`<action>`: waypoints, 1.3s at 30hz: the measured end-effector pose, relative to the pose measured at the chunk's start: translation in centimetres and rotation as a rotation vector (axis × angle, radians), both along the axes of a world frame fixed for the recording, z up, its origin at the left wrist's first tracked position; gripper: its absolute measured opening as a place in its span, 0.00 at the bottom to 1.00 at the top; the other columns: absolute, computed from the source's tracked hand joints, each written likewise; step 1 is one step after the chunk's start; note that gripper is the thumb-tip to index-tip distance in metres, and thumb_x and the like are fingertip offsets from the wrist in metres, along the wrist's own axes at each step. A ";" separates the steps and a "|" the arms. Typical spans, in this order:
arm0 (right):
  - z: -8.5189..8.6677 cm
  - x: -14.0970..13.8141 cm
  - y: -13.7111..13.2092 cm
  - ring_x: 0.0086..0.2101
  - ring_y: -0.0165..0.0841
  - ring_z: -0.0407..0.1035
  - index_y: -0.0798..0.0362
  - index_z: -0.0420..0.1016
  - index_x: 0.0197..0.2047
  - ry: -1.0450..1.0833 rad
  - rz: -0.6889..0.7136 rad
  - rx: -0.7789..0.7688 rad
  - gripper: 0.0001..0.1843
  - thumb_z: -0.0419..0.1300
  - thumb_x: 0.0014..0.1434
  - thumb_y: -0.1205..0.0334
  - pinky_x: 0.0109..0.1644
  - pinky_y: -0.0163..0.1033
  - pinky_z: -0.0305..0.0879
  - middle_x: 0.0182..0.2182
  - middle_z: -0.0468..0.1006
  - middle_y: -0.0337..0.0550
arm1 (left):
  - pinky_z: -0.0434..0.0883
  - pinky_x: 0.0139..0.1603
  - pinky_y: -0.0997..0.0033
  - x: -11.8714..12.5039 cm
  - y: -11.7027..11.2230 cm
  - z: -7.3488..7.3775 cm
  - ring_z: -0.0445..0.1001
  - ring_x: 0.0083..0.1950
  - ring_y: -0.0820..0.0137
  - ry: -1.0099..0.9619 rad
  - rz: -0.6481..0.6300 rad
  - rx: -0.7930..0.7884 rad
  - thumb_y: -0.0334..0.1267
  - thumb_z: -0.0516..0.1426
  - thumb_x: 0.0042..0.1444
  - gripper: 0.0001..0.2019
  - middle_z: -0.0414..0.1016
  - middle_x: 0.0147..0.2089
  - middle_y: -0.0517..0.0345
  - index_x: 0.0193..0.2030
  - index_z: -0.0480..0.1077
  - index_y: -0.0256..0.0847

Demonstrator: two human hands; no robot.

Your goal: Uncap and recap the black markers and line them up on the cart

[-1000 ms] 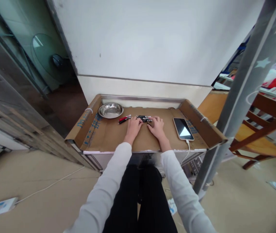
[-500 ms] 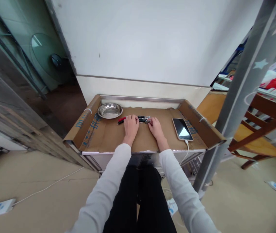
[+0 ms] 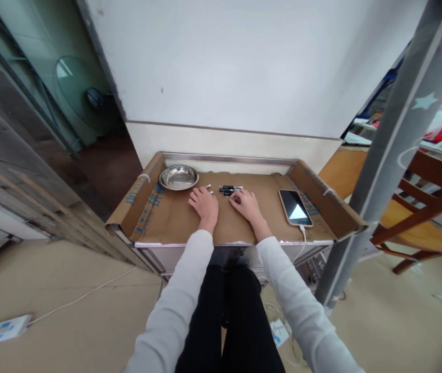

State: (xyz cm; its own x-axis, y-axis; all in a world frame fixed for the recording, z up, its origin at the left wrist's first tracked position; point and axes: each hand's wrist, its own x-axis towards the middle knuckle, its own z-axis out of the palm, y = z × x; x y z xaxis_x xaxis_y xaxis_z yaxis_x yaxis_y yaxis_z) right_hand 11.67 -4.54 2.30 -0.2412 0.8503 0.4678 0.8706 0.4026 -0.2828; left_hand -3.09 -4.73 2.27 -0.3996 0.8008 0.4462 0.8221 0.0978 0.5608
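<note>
My left hand (image 3: pixel 205 206) rests over the left part of the cardboard, its fingers bent a little and spread on top of pens. Only the pens' pale ends (image 3: pixel 209 186) show past the fingers; the rest is hidden. Just right of them several black pens (image 3: pixel 228 188) lie side by side. My right hand (image 3: pixel 247 205) is at their near edge, thumb and forefinger pinched together. What sits between those fingertips, if anything, is too small to make out.
A round steel bowl (image 3: pixel 179 177) stands at the back left. To the right lies a phone (image 3: pixel 296 207) with a white cable (image 3: pixel 303 238) plugged in. Raised cardboard sides (image 3: pixel 324 194) flank the surface, and a grey post (image 3: pixel 376 150) rises beyond the right side.
My left hand has shifted left over the red and black pens, covering their left parts and baring their right ends. My right fingers have drawn slightly left and nearer to me.
</note>
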 end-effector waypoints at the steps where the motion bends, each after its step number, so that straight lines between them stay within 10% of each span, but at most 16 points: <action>1: 0.0 -0.2 0.2 0.40 0.37 0.66 0.50 0.72 0.35 -0.009 -0.012 -0.004 0.07 0.54 0.59 0.59 0.44 0.40 0.53 0.36 0.74 0.45 | 0.59 0.51 0.45 0.0 0.0 0.0 0.61 0.54 0.49 -0.006 -0.005 0.005 0.31 0.50 0.54 0.08 0.66 0.48 0.36 0.41 0.64 0.35; 11: 0.1 -0.9 0.6 0.34 0.34 0.67 0.51 0.70 0.36 0.348 0.033 0.005 0.11 0.50 0.61 0.56 0.41 0.39 0.60 0.33 0.75 0.45 | 0.61 0.52 0.50 -0.2 0.5 -0.2 0.65 0.51 0.54 -0.034 -0.092 0.065 0.40 0.48 0.62 0.10 0.69 0.44 0.42 0.40 0.66 0.36; 21: 0.3 -1.1 0.9 0.22 0.25 0.67 0.51 0.71 0.35 1.351 0.276 -0.496 0.13 0.61 0.51 0.51 0.28 0.32 0.66 0.24 0.74 0.35 | 0.68 0.47 0.71 0.0 -0.4 0.8 0.71 0.45 0.70 -0.085 -0.754 0.195 0.41 0.52 0.61 0.10 0.68 0.45 0.55 0.48 0.68 0.45; 39: 0.4 0.2 0.7 0.36 0.31 0.75 0.56 0.75 0.37 1.488 0.397 -0.881 0.08 0.55 0.57 0.66 0.50 0.39 0.72 0.34 0.80 0.46 | 0.72 0.47 0.70 -0.1 -0.9 1.3 0.74 0.43 0.71 -0.362 -0.682 0.359 0.45 0.53 0.59 0.13 0.74 0.46 0.54 0.48 0.66 0.43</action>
State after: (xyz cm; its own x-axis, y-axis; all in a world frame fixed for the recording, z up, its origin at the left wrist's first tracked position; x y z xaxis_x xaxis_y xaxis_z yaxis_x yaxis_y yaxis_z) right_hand 11.83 -3.89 2.71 -0.3129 0.9480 -0.0576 -0.4024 -0.1873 -0.8961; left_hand -3.24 -5.65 3.56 -0.0482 0.7526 0.6567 0.4008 -0.5877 0.7029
